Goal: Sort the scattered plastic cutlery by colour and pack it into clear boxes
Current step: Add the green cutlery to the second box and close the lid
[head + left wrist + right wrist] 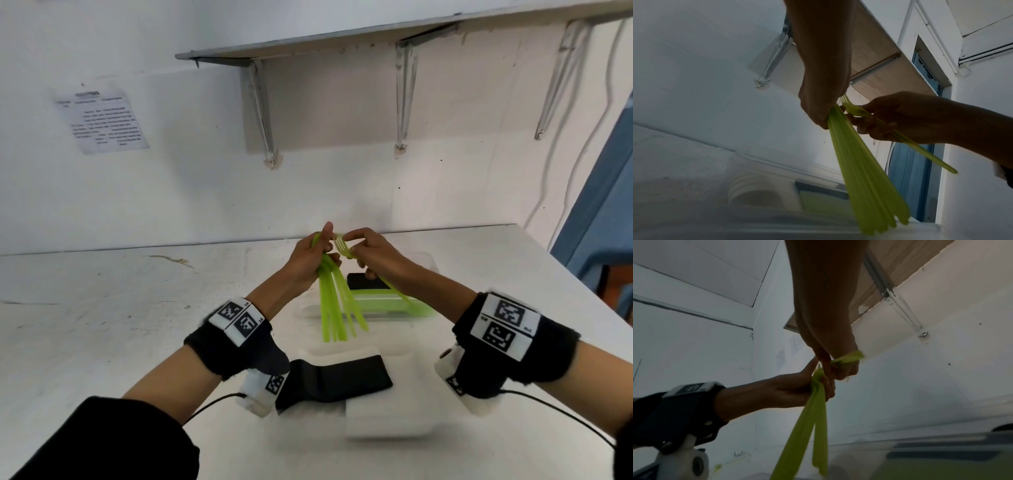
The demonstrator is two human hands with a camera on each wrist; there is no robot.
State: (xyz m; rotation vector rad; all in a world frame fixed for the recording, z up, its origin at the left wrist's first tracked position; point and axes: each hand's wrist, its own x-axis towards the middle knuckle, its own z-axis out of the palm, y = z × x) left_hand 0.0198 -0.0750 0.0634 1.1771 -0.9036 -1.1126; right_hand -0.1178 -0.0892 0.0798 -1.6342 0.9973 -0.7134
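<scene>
Green plastic cutlery is in both hands, raised above the white table (102, 308). The left hand (310, 258) has its fingers curled round a bundle of green cutlery (334, 308) near the head ends, with the handles fanning down and toward the person. The right hand (371, 253), just beside the left hand and touching the bundle's top, pinches a single green fork (342, 247) by its neck between thumb and fingertips; the fork's tines point at the left hand and its handle runs back under the right palm. Directly beneath the bundle lies a clear box (424, 263) holding more green pieces (387, 301) and something black at its far end. Nearer the person than that box sits another clear box (394, 425), blurred, with black cutlery (335, 380) lying across it. Above the left hand, a shelf (376, 37) on metal brackets is fixed to the wall.
</scene>
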